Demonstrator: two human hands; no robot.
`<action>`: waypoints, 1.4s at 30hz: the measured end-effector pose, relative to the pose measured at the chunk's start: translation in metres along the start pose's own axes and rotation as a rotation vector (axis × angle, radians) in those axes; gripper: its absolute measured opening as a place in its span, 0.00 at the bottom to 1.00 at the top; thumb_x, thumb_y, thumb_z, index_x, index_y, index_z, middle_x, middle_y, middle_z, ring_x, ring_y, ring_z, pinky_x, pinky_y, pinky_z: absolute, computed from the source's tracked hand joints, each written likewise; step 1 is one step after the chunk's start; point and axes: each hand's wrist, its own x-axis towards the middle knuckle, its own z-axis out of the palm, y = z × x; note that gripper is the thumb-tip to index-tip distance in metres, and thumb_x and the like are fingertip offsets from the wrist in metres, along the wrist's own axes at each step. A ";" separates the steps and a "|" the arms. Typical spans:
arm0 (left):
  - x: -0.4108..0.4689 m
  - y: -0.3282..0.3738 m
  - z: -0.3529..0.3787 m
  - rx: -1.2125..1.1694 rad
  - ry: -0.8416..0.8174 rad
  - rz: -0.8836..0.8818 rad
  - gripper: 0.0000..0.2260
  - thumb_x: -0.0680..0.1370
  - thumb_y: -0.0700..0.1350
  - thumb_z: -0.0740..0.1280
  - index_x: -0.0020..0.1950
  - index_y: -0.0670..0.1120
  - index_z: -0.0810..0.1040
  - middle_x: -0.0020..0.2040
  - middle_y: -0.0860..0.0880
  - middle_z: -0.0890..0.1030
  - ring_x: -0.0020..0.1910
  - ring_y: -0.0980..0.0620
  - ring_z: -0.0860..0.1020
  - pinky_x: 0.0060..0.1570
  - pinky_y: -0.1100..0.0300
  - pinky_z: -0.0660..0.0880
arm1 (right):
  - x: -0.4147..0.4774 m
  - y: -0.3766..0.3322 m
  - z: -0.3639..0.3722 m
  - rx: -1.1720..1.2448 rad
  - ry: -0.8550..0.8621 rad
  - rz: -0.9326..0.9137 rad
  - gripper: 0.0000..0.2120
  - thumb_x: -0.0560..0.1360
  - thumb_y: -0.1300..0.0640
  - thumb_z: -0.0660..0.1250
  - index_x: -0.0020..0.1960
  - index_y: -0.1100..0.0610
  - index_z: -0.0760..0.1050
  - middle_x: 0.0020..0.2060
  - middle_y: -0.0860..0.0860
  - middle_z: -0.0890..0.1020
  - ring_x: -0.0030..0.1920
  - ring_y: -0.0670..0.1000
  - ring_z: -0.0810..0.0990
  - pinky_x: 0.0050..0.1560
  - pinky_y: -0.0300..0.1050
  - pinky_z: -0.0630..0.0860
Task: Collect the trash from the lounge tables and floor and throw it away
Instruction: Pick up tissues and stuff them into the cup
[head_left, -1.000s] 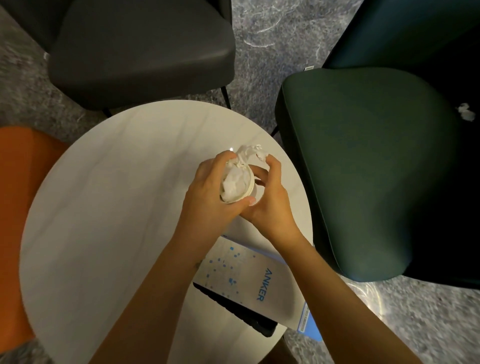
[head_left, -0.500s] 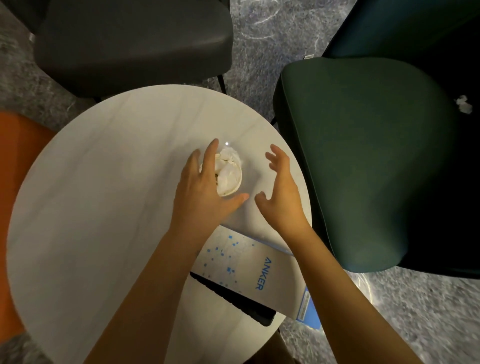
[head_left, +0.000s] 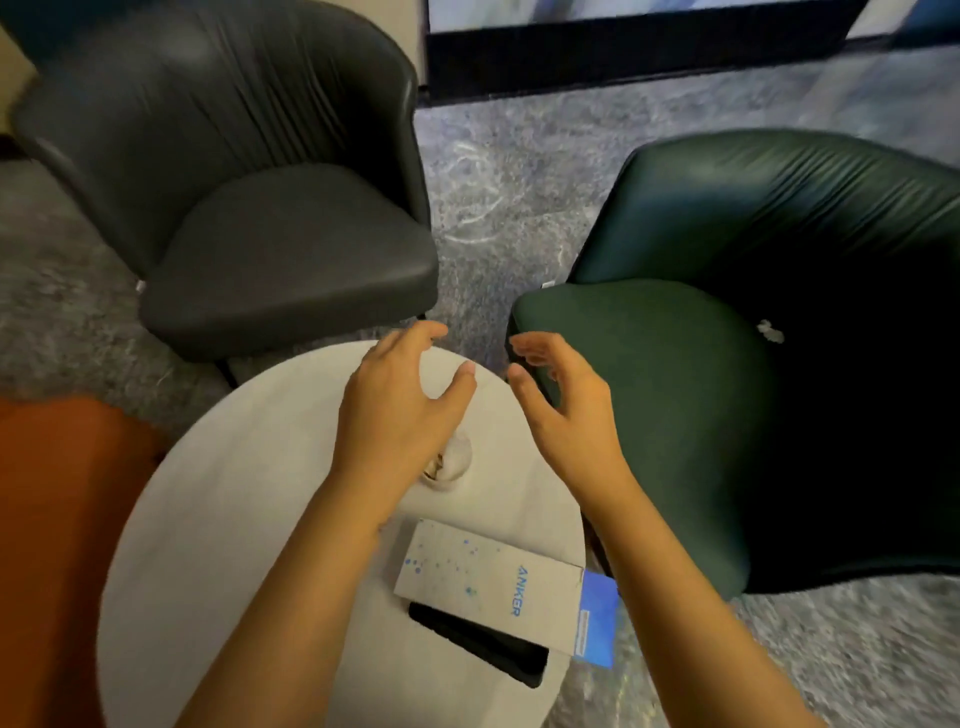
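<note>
Pale round table bears a tissue-stuffed cup; left hand, right hand: fingers loose, empty.

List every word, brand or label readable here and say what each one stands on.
"ANKER": blue letters on the white rectangular cardboard box lying on the round white table.
Small white label on the box's blue end flap: print too small and blurred to read.
No other text is legible in this view.
</note>
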 end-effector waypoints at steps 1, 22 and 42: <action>0.001 0.010 -0.007 -0.028 0.011 0.030 0.15 0.73 0.51 0.67 0.59 0.51 0.75 0.57 0.50 0.78 0.55 0.51 0.75 0.50 0.61 0.70 | -0.001 -0.010 -0.010 -0.014 0.029 -0.011 0.13 0.75 0.52 0.61 0.58 0.55 0.74 0.52 0.46 0.79 0.54 0.46 0.76 0.56 0.42 0.73; 0.079 0.232 0.131 -0.221 -0.247 0.237 0.10 0.73 0.49 0.68 0.53 0.51 0.77 0.50 0.51 0.78 0.46 0.54 0.77 0.44 0.65 0.68 | 0.056 0.063 -0.254 -0.292 0.354 0.092 0.08 0.76 0.54 0.63 0.53 0.54 0.76 0.47 0.44 0.79 0.49 0.45 0.76 0.47 0.40 0.67; 0.176 0.208 0.561 -0.178 -0.382 -0.172 0.14 0.73 0.48 0.68 0.58 0.53 0.75 0.53 0.53 0.77 0.49 0.57 0.75 0.45 0.66 0.67 | 0.207 0.501 -0.327 -0.264 0.197 0.539 0.13 0.74 0.56 0.65 0.58 0.58 0.74 0.55 0.55 0.79 0.58 0.55 0.76 0.59 0.52 0.71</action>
